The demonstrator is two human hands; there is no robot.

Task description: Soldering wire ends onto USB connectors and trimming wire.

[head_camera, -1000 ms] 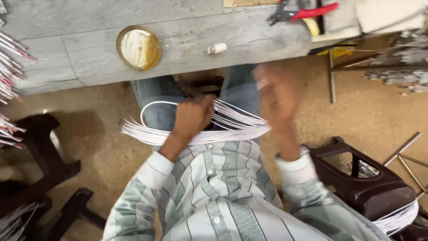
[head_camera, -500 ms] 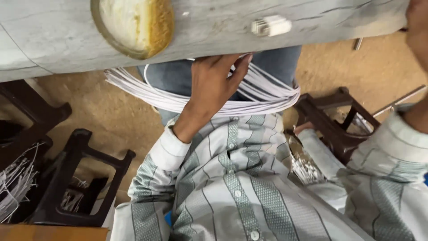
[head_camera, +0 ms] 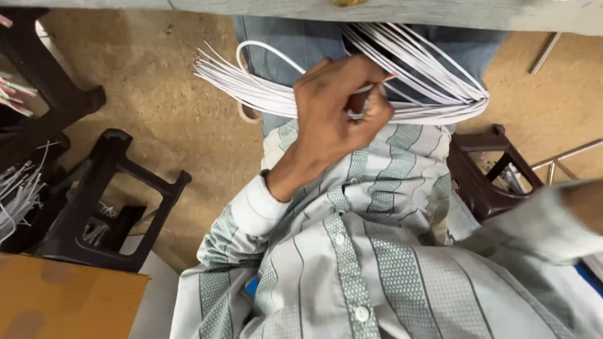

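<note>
A bundle of thin white wires point(head_camera: 433, 94) lies looped across my lap, its loose ends fanning out to the left. My left hand point(head_camera: 339, 107) is closed on the middle of the bundle and pinches a few strands, one with a red tip, between its fingers. I wear a grey-green striped shirt and blue jeans. Of my right arm only the blurred sleeve point(head_camera: 534, 226) shows at the right edge; the hand itself is outside the picture.
The grey table edge point(head_camera: 440, 12) runs along the top. A dark plastic stool point(head_camera: 107, 201) stands on the floor at left, with loose white wires point(head_camera: 19, 194) beside it. A brown stool point(head_camera: 483, 176) and metal rods point(head_camera: 565, 157) are at right. An orange-brown board point(head_camera: 63, 295) fills the bottom left.
The view has tilted down, so the table and the round tin have slid out at the top. My left hand has stayed on the bundle. My right arm has dropped to the right edge.
</note>
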